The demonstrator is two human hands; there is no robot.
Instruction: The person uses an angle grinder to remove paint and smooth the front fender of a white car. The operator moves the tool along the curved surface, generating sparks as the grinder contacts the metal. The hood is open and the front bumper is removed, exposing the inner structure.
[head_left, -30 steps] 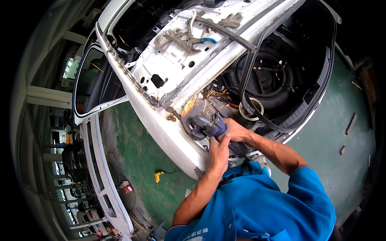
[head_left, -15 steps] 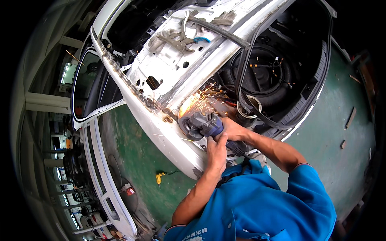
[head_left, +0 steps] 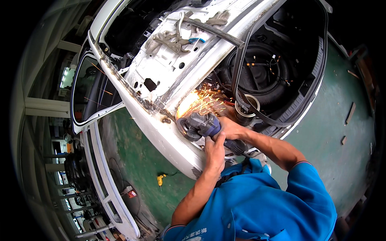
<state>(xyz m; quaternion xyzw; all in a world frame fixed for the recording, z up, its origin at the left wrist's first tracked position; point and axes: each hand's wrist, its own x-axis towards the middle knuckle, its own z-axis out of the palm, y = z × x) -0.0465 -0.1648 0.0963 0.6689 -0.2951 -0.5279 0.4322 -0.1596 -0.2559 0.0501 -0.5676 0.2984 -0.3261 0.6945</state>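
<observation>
Both of my hands grip an angle grinder with a dark blue and black body. My left hand wraps its near side, and my right hand closes round its body from the right. The grinder's disc meets the white car body near the corner of the trunk opening. Orange sparks spray from the disc up and to the right. Bare, rusty, scraped metal shows along the seam beside it. The exact contact point is partly hidden by the disc guard.
Locking pliers and grey gloves lie on the white panel. A dark bar crosses it. Right of my hands are a metal can, a loose rubber seal and the black trunk well. A yellow drill lies on the green floor.
The spark spray looks brighter and denser, with streaks now reaching the open door at left. The grinder and both hands keep nearly the same place; the view has shifted slightly.
</observation>
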